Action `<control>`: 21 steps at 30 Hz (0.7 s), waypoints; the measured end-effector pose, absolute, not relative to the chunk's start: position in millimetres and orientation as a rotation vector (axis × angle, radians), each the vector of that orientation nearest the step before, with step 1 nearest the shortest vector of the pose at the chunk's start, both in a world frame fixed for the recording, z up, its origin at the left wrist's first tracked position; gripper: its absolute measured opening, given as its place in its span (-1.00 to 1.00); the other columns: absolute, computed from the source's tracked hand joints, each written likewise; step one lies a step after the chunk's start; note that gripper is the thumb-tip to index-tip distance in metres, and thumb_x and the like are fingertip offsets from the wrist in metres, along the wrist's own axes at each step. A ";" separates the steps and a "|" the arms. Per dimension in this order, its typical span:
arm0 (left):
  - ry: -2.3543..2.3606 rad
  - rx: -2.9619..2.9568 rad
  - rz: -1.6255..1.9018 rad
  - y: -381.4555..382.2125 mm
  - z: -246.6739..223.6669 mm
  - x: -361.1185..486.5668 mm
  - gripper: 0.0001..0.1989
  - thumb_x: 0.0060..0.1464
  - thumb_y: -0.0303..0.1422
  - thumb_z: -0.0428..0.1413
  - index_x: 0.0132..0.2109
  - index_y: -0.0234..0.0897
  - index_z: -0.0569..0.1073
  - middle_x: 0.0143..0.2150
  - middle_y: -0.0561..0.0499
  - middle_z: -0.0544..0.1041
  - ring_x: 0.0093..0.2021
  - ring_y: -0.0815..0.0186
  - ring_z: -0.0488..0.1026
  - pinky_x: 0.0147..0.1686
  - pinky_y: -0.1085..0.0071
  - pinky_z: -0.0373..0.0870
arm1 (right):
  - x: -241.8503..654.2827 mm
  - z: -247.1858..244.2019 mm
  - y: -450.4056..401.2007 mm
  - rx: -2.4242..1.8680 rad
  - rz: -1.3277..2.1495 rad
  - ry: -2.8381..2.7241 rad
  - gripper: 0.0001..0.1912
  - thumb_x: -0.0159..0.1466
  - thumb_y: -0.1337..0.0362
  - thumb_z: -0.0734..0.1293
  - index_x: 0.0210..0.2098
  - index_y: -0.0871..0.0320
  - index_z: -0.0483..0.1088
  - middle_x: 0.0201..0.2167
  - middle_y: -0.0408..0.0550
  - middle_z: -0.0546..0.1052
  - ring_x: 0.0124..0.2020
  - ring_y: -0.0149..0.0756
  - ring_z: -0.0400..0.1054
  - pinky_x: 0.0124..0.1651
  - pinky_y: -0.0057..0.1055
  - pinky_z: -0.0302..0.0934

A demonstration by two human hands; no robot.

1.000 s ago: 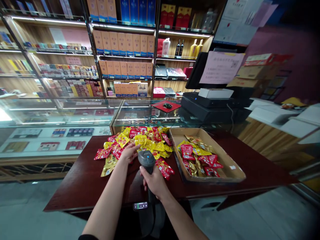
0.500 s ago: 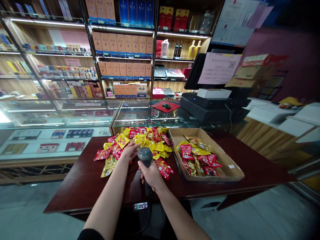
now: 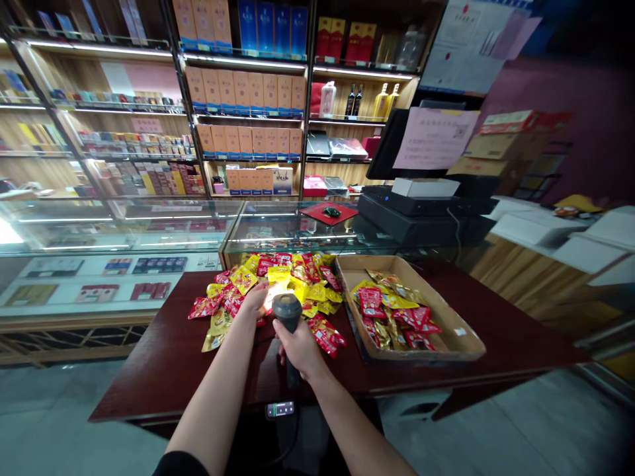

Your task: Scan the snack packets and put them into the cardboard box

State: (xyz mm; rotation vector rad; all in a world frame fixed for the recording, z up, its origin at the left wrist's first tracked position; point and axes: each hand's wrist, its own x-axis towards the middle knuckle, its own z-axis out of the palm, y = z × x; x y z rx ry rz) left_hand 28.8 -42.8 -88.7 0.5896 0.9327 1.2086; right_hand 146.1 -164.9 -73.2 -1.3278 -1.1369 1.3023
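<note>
My right hand (image 3: 299, 347) is wrapped around a black handheld barcode scanner (image 3: 287, 311), its head pointing away from me over the snack pile. Just to its left, my left hand (image 3: 255, 301) reaches into the pile, its fingertips closed at the edge of a small snack packet (image 3: 270, 299); glare partly hides this grip. Bright light falls on a yellow packet (image 3: 279, 274) and its neighbours in front of the scanner. Around both hands lies a heap of red, yellow and gold snack packets (image 3: 317, 291). A red packet (image 3: 326, 334) is right of the scanner.
An open cardboard tray (image 3: 461, 334) with several packets sits on the dark red table (image 3: 149, 370) to the right. Behind are a glass display counter (image 3: 198, 228), a mouse on a red mat (image 3: 317, 213) and a monitor (image 3: 389, 145). A lit phone (image 3: 280, 410) is below the table edge.
The scanner's light has come on and brightens the packets before it. My left fingertips have shifted slightly left. My right hand has hardly moved.
</note>
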 end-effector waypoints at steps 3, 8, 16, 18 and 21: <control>0.905 0.558 1.214 -41.0 -87.4 31.8 -0.79 -0.10 -0.61 0.23 -0.27 -0.40 0.40 -0.46 -0.02 0.55 -0.50 0.36 0.51 -0.44 0.48 0.47 | 146.3 -73.4 -164.8 -1.340 1.243 -1.179 -0.57 0.07 -0.04 0.36 -0.24 0.19 0.45 -0.65 -0.13 0.47 -0.64 -0.32 0.36 -0.56 -0.46 0.20; 0.959 0.527 1.209 -43.5 -83.7 30.0 -0.76 -0.09 -0.59 0.25 -0.28 -0.34 0.38 -0.50 0.06 0.52 -0.58 0.44 0.46 -0.55 0.58 0.41 | 145.2 -68.6 -164.6 -1.306 1.304 -1.119 -0.56 0.08 -0.04 0.34 -0.24 0.20 0.42 -0.45 -0.04 0.56 -0.68 -0.38 0.33 -0.63 -0.45 0.20; 1.007 0.567 1.139 -62.1 -70.1 29.2 -0.73 -0.08 -0.53 0.29 -0.23 -0.31 0.38 -0.38 0.02 0.57 -0.51 0.42 0.51 -0.50 0.56 0.48 | 174.8 -53.7 -113.0 -1.114 1.155 -0.897 -0.67 0.00 0.15 0.43 -0.27 0.20 0.50 -0.33 -0.06 0.58 -0.25 -0.27 0.44 -0.22 -0.44 0.30; 1.006 0.585 1.120 -66.6 -68.9 29.7 -0.71 -0.08 -0.51 0.29 -0.21 -0.30 0.39 -0.36 0.01 0.57 -0.48 0.41 0.53 -0.48 0.56 0.49 | 180.2 -47.9 -98.4 -1.123 1.314 -0.752 -0.72 -0.01 0.21 0.42 -0.31 0.20 0.50 -0.44 -0.10 0.56 -0.37 -0.32 0.42 -0.31 -0.46 0.27; 1.011 0.614 1.104 -71.0 -71.2 29.1 -0.71 -0.08 -0.50 0.30 -0.22 -0.27 0.38 -0.33 0.01 0.58 -0.45 0.40 0.55 -0.44 0.55 0.51 | 181.8 -40.5 -85.9 -1.087 1.520 -0.638 -0.81 0.01 0.29 0.38 -0.35 0.21 0.48 -0.56 -0.12 0.51 -0.51 -0.38 0.37 -0.46 -0.49 0.21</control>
